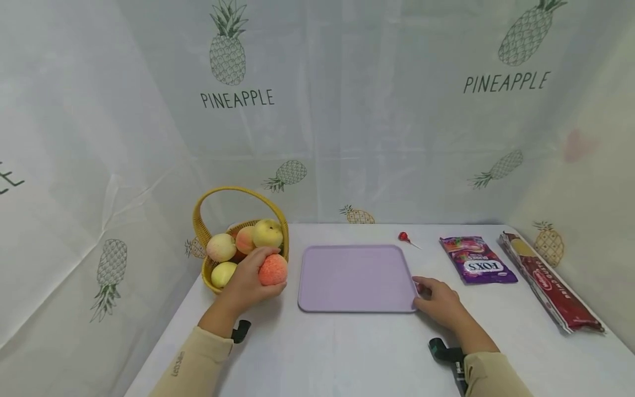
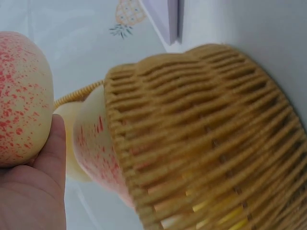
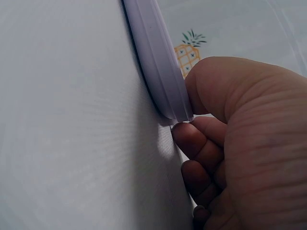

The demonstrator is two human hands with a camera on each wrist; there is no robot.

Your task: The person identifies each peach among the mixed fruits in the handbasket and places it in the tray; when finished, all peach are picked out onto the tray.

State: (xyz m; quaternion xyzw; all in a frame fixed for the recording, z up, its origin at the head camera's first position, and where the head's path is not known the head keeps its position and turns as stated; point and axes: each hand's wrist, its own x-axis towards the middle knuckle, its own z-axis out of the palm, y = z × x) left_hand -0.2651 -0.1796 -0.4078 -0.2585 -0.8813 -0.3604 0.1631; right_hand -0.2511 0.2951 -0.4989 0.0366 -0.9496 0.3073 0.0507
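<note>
My left hand (image 1: pixel 248 284) grips a red-speckled peach (image 1: pixel 273 270) in front of the wicker basket (image 1: pixel 205 269). The left wrist view shows the peach's pale, speckled side (image 2: pixel 24 96) with the thumb against it, beside the basket's woven wall (image 2: pixel 206 129). Several fruits lie in the basket, among them a yellow-green one (image 1: pixel 268 233) and a pale pink one (image 1: pixel 221 247). At the right end of a flat lilac tray (image 1: pixel 357 281), my right hand (image 1: pixel 441 303) pinches the rim; in the right wrist view its thumb and curled fingers (image 3: pixel 192 141) meet at the tray's corner (image 3: pixel 165 91).
A purple Fox's candy bag (image 1: pixel 478 260) lies right of the tray. Beyond it, a long red-brown snack packet (image 1: pixel 550 284) runs along the table's right edge. A small red object with a thin pointed end (image 1: pixel 404 237) lies behind the tray. A pineapple-print curtain (image 1: pixel 347 138) hangs behind the table.
</note>
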